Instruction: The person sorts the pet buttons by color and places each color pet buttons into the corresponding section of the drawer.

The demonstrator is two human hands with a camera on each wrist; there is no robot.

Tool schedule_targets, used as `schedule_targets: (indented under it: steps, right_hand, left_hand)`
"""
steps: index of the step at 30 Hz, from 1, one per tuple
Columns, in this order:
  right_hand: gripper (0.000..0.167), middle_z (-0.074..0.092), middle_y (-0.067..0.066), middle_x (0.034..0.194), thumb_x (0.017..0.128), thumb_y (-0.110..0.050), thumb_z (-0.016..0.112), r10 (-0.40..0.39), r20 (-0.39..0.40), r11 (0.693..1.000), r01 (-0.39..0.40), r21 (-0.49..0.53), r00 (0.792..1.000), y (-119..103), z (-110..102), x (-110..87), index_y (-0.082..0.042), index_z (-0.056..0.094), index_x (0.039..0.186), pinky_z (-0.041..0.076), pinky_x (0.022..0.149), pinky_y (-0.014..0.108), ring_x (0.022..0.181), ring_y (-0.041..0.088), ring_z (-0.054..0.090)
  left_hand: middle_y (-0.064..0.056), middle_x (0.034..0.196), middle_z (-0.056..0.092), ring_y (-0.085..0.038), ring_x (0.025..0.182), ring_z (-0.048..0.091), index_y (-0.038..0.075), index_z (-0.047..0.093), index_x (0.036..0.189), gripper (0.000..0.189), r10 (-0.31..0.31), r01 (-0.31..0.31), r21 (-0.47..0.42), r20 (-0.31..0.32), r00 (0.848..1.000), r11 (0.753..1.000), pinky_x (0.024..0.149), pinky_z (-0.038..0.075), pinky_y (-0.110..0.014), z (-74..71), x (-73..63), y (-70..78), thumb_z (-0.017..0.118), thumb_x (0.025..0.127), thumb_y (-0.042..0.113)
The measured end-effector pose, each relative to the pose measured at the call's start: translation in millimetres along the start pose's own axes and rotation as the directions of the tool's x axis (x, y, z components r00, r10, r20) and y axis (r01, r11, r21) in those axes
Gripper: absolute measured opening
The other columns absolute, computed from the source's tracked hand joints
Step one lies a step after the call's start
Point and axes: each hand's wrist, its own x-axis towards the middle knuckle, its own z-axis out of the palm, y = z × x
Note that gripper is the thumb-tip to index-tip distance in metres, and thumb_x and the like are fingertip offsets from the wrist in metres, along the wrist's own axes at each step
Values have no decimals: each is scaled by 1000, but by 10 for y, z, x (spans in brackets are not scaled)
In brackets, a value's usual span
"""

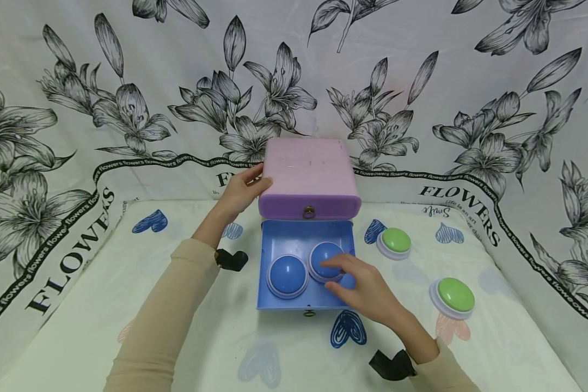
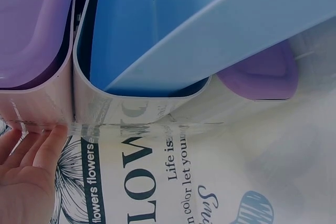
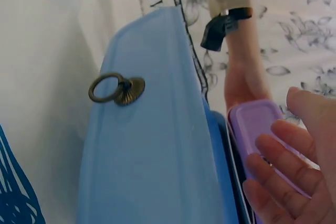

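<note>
A small cabinet with a pink top (image 1: pixel 308 163) has its purple upper drawer (image 1: pixel 284 208) closed. Beneath that, the blue drawer (image 1: pixel 274 234) stands pulled out. Two round push buttons with blue domes and pale bases lie inside: the left blue button (image 1: pixel 287 274) and the right blue button (image 1: pixel 323 253). My left hand (image 1: pixel 242 190) rests on the cabinet's left side, its straight fingers (image 2: pixel 47 150) against the pink wall. Over the blue drawer's right edge, my right hand (image 1: pixel 369 288) hovers with loosely bent, parted fingers at the right blue button, partly covering it. Whether they touch is unclear.
Two green-domed push buttons sit right of the cabinet, one green button (image 1: pixel 396 240) farther back and another green button (image 1: pixel 455 295) nearer. A brass ring pull (image 3: pixel 107 88) juts from the blue drawer's front. Floral cloth (image 1: pixel 196 130) rises behind.
</note>
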Motion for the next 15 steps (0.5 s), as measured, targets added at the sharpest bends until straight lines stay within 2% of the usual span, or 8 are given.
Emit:
schedule_targets:
  steps: [8, 15]
  right_hand:
    - [30, 64, -3, 105, 84, -9, 67, -51, 81, 980, 35, 194, 995, -107, 44, -183, -16, 62, 113, 54, 73, 25, 92, 14, 62]
    - [28, 64, -5, 98, 84, -8, 66, -110, 114, 961, 76, 267, 987, -164, 153, -345, -14, 62, 112, 53, 66, 18, 83, 5, 62]
  left_hand:
    - [-9, 149, 31, -26, 133, 36, 8, 28, 145, 65, -10, 10, -4, 1, 1000, 1000, 103, 38, -40, -6, 21, -17, 58, 90, 26]
    - [-4, 148, 32, -23, 132, 37, 14, 31, 145, 66, -4, 4, -17, -13, 1000, 1000, 103, 38, -38, -20, 142, -201, 61, 89, 32]
